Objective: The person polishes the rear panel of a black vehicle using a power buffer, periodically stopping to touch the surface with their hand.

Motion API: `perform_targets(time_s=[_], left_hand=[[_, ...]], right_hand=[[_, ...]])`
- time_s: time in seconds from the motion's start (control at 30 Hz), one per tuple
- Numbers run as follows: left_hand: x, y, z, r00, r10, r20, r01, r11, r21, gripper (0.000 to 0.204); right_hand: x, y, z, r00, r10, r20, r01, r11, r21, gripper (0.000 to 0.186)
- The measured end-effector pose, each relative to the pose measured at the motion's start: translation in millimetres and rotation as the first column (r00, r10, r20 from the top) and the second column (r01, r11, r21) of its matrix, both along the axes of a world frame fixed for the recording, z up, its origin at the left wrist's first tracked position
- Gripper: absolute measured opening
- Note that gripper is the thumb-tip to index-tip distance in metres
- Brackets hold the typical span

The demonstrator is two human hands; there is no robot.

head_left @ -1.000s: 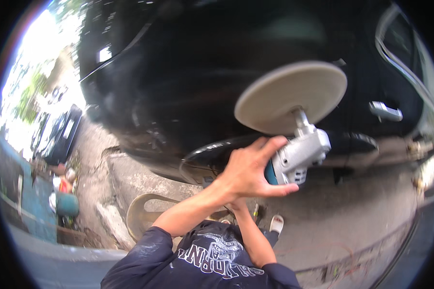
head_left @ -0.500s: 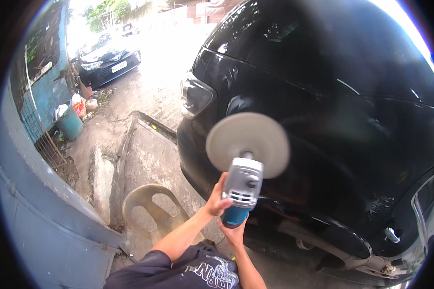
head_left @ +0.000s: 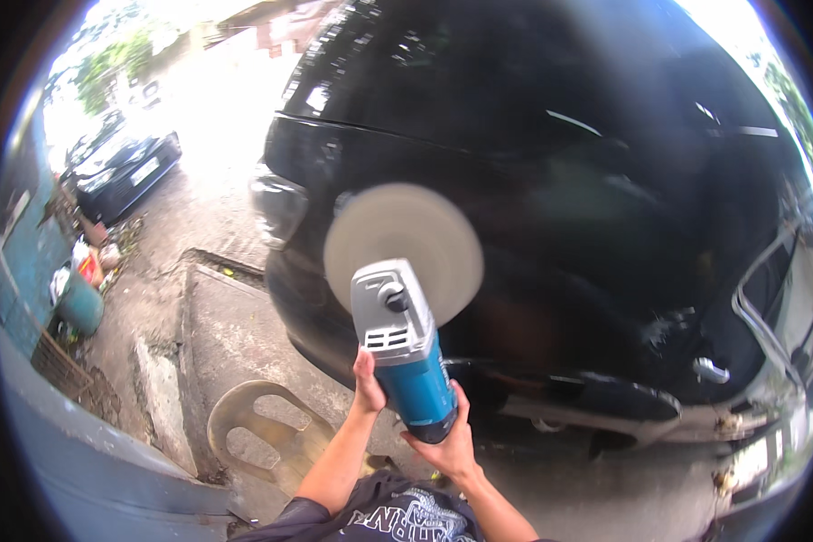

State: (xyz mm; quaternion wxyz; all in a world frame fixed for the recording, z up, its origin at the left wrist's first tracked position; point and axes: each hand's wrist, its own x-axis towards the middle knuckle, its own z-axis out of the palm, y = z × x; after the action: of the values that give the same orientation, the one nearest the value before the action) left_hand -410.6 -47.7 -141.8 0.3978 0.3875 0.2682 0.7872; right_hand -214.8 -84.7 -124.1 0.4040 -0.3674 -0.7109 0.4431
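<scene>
Both my hands grip a blue and silver polisher (head_left: 414, 384) in front of a black car (head_left: 551, 235). My left hand (head_left: 369, 384) is closed on its side, just below the vented silver head. Around the dark rear end of the body wraps my right hand (head_left: 452, 441), its fingers partly hidden. A round pale pad (head_left: 415, 226) at the far end of the tool is blurred as if spinning. It lies over the car's body panel, right of the clear lamp (head_left: 280, 210); whether it touches the paint I cannot tell.
A tan plastic chair (head_left: 253, 390) stands close on my left. Beyond it are a broken concrete curb (head_left: 164, 388), a green bin (head_left: 79, 307) with rubbish bags, and a blue-grey wall (head_left: 90, 443). Another dark car (head_left: 126, 172) is parked at the far left.
My view has turned, shifting the surroundings leftward. The polisher has tilted, so more of its blue body shows, and the pad sits nearer the lamp. Both hands keep their hold.
</scene>
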Motion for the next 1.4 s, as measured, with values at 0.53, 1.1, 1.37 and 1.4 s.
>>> perform_targets(time_s=[0.53,1.1,1.37,1.4], left_hand=[[202.2,39.4,151.5,0.891,-0.109,-0.441,0.137,0.990,0.033,0.063],[32.1,-15.1,28.4,0.964,0.247,0.094,-0.234,0.963,-0.134,0.106],[105.1,-9.2,13.8,0.976,-0.011,-0.218,-0.018,0.991,-0.133,0.086],[130.1,-3.0,22.1,0.954,-0.004,-0.298,-0.033,0.992,-0.120,0.084]], right_hand=[[117.5,14.5,-9.4,0.805,-0.251,-0.538,0.065,0.938,-0.340,0.109],[43.7,41.7,-36.0,0.900,0.436,-0.008,-0.436,0.900,-0.012,0.104],[90.4,21.4,-53.1,0.957,0.021,-0.289,0.020,0.990,0.137,0.114],[98.3,19.7,-64.1,0.939,-0.021,-0.342,0.064,0.991,0.116,0.113]])
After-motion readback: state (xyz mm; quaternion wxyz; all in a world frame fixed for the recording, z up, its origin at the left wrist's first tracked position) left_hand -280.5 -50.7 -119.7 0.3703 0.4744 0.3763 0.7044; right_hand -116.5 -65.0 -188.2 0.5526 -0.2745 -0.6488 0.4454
